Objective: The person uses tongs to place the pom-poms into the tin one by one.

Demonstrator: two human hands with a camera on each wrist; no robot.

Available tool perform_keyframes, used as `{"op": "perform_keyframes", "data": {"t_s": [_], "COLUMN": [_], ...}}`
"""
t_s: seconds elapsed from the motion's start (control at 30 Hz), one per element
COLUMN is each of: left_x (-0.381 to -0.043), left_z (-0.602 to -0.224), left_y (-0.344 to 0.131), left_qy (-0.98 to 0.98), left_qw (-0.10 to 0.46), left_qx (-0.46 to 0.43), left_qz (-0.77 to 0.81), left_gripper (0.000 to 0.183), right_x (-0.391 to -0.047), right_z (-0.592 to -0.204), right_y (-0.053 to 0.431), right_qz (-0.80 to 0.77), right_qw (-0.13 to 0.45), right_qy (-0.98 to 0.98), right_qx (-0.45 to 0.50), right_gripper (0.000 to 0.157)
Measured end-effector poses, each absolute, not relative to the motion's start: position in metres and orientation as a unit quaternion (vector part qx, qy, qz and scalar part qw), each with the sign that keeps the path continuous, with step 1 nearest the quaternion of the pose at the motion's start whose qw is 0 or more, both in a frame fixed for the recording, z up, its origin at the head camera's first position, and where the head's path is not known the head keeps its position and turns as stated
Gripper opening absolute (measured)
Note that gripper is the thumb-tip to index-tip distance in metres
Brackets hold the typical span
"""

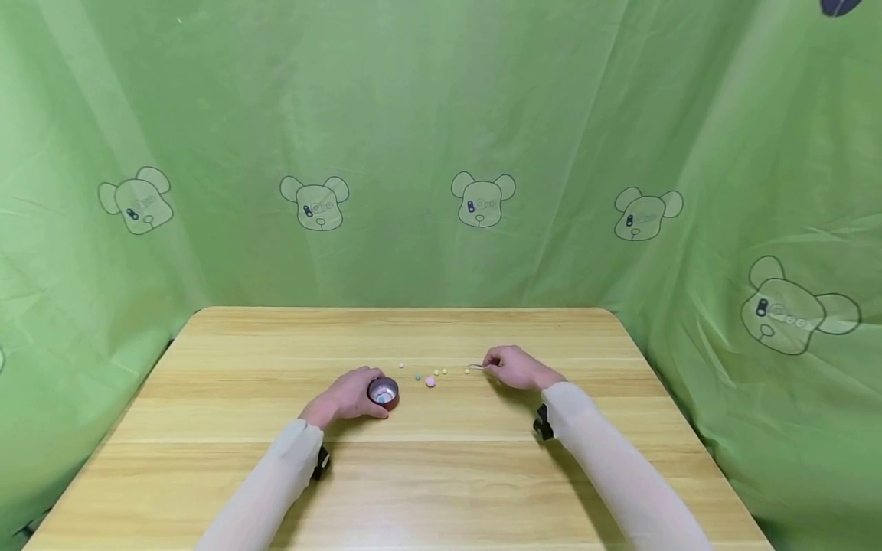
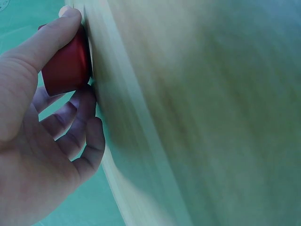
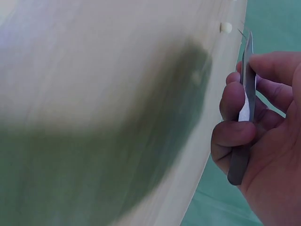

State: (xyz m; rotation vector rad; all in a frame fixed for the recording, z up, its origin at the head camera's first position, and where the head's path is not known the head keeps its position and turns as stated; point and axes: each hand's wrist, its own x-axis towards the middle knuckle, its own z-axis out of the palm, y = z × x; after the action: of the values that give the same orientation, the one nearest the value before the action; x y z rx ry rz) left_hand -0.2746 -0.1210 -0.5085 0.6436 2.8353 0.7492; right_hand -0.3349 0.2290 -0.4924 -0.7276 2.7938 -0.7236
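Note:
My left hand (image 1: 353, 392) grips a small round red cup (image 2: 68, 66) at the table, thumb on one side and fingers on the other. Its dark rim (image 1: 396, 389) faces up, and pale contents show inside. Metal tweezers (image 3: 241, 165) are pinched in my right hand (image 1: 515, 369), their fine tips pointing left. Close under the tips sits a yellow ball (image 1: 466, 371). Between the hands lie two more yellow balls (image 1: 440, 372), a larger pink ball (image 1: 430, 381), a teal ball (image 1: 417, 376) and a white ball (image 1: 402, 366).
Both hands work over a light wooden table (image 1: 441, 474). A green curtain (image 1: 400, 252) printed with bear heads hangs behind it and along both sides. Each wrist wears a black device (image 1: 543, 422) below a pale sleeve (image 1: 613, 459).

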Motion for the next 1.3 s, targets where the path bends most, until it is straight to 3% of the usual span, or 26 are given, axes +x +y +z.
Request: {"op": "perform_keyframes", "data": {"t_s": [1.3], "left_x": [-0.2729], "left_z": [-0.5047], "left_y": [-0.1214], "left_qy": [0.941], "left_qw": [0.076], "left_qx": [0.210], "left_qz": [0.253], "left_gripper": [0.057], "right_x": [-0.3350], "right_z": [-0.4966], "right_y": [0.2261], "right_qz": [-0.218], "right_qw": [0.081], "right_qy": [0.937], "right_qx": [-0.262], "right_gripper": [0.009]}}
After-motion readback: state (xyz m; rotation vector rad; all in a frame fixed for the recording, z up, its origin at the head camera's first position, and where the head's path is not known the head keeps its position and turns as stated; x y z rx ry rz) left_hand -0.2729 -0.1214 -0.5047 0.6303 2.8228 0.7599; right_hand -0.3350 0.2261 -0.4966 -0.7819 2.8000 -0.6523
